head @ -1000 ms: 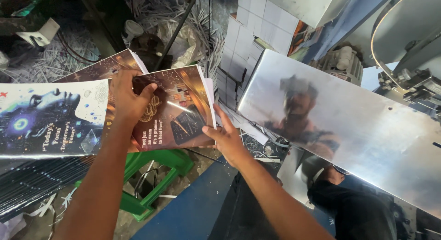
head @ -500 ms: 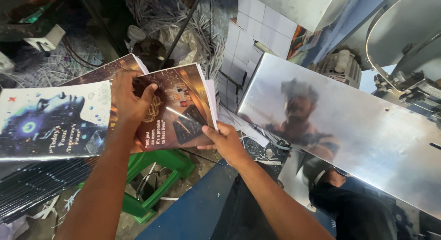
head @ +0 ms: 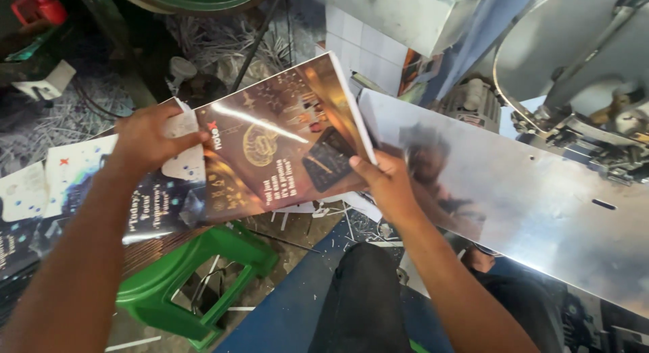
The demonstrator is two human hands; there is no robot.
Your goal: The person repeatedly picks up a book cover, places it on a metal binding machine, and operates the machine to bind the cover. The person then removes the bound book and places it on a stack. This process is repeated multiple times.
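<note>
I hold a thin stack of glossy brown-and-gold notebooks (head: 277, 143) in both hands, tilted and lifted in front of me. My left hand (head: 149, 138) grips its left edge, thumb on the cover. My right hand (head: 384, 184) holds the lower right corner, thumb on top. Under the left side lies a pile of blue-and-white printed covers (head: 74, 184). To the right is a shiny metal machine plate (head: 527, 197) that mirrors a blurred reflection.
A green plastic stool (head: 196, 285) stands below the notebooks. Paper shreds (head: 216, 49) litter the floor at the back. Machine parts with a round metal guard (head: 574, 76) rise at the upper right. My dark trouser leg (head: 365, 299) and a blue surface (head: 291, 306) are at the bottom.
The notebook stack has come up and toward the right, closer to the metal plate, and turned more clockwise. Both hands kept their grip while the view shifted downward.
</note>
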